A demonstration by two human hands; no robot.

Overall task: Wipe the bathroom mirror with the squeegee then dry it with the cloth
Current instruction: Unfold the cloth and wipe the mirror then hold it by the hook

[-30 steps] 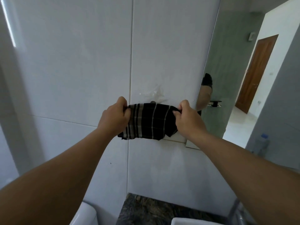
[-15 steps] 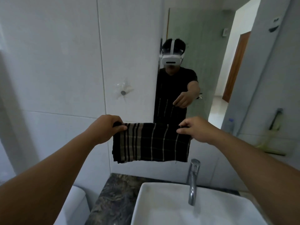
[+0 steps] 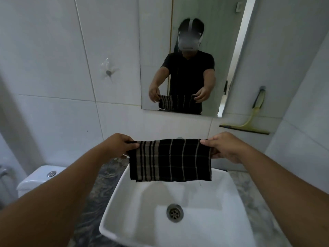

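Note:
A black cloth [image 3: 170, 160] with pale stripes hangs stretched flat between my hands above the basin. My left hand [image 3: 116, 146] pinches its top left corner and my right hand [image 3: 225, 147] pinches its top right corner. The mirror [image 3: 192, 50] is on the wall ahead, above the cloth and apart from it, and reflects a person holding the cloth. The squeegee [image 3: 249, 122], yellow-green with a dark blade, hangs from a wall hook to the right of the mirror, untouched.
A white basin [image 3: 160, 220] with a metal drain lies directly under the cloth on a dark marbled counter [image 3: 99, 177]. A toilet cistern [image 3: 42, 175] stands at the lower left. An adhesive hook [image 3: 108, 73] is on the tiles left of the mirror.
The cloth came off the wall hook at the left, opened out flat, and moved right and down over the basin. The view swung right and down, bringing mirror and squeegee into sight.

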